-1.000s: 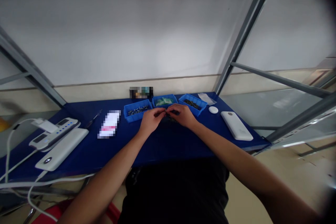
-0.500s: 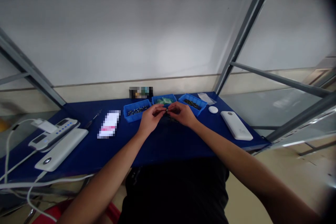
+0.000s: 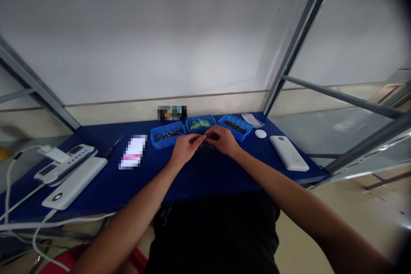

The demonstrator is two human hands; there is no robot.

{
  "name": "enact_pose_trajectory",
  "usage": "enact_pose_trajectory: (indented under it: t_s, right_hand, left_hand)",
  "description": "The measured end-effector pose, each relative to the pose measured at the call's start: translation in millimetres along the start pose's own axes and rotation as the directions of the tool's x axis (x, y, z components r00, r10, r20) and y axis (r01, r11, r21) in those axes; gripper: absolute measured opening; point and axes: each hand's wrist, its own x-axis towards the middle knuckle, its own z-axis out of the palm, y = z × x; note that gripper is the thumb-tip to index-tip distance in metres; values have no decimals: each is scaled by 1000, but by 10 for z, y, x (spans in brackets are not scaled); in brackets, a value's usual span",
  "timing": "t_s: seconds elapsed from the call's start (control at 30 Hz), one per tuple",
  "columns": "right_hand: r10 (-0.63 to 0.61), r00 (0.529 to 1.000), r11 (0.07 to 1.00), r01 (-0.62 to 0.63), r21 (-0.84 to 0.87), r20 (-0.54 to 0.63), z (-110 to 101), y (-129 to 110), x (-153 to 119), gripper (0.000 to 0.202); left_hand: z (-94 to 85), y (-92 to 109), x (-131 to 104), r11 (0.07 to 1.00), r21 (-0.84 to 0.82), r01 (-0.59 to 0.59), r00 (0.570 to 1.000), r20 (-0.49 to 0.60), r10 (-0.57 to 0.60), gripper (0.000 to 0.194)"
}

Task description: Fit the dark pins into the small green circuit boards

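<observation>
My left hand (image 3: 184,148) and my right hand (image 3: 222,140) meet fingertip to fingertip over the blue table (image 3: 199,175), just in front of three small blue bins. Both pinch a tiny dark part (image 3: 205,137) between them; it is too small to make out. The left bin (image 3: 167,135) holds dark and silver pieces, the middle bin (image 3: 201,123) greenish pieces, the right bin (image 3: 235,127) dark thin parts. A few dark bits lie on the table under my hands.
White power banks (image 3: 75,183) and cables lie at the left, a blurred card (image 3: 133,151) left of centre, a thin tool (image 3: 114,145) beside it. At the right sit a white round puck (image 3: 260,133), a white device (image 3: 289,152) and a clear bag (image 3: 252,119). Metal frame posts flank the table.
My hands dipped slightly and the fingertips closed together again over the same spot; they lifted a little half a second ago. Nothing else moved.
</observation>
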Motion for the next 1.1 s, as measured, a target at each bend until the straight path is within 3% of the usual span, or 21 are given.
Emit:
enact_pose_trajectory:
  t_s: [0.13, 0.23, 0.33, 0.47, 0.73, 0.9, 1.1]
  right_hand:
    - [-42, 997, 999, 40, 24, 72, 18, 5, -17, 16]
    - [-24, 998, 999, 21, 46, 64, 17, -13, -20, 15]
    - [39, 999, 996, -41, 74, 28, 1, -45, -17, 12]
    - [119, 992, 986, -122, 113, 38, -26, -59, -10, 12]
    - [158, 986, 973, -166, 158, 58, -24, -56, -11, 8]
    - [141, 989, 977, -146, 156, 42, -12, -70, -16, 11]
    - [93, 995, 990, -96, 99, 37, -46, -109, -2, 12]
  left_hand:
    - [14, -69, 21, 1000, 0, -12, 1000, 27, 12, 32]
    - [12, -135, 42, 1000, -27, -6, 1000, -4, 6, 29]
    - [-2, -146, 50, 996, 40, -83, 995, -57, 85, 22]
    - [-10, -127, 43, 978, 111, -177, 982, -45, 183, 18]
    - [42, -183, 56, 981, -187, -55, 998, -53, 45, 31]
    - [31, -150, 56, 972, -233, -38, 997, -68, 23, 54]
    - [63, -169, 102, 951, -307, -33, 986, -164, -19, 40]
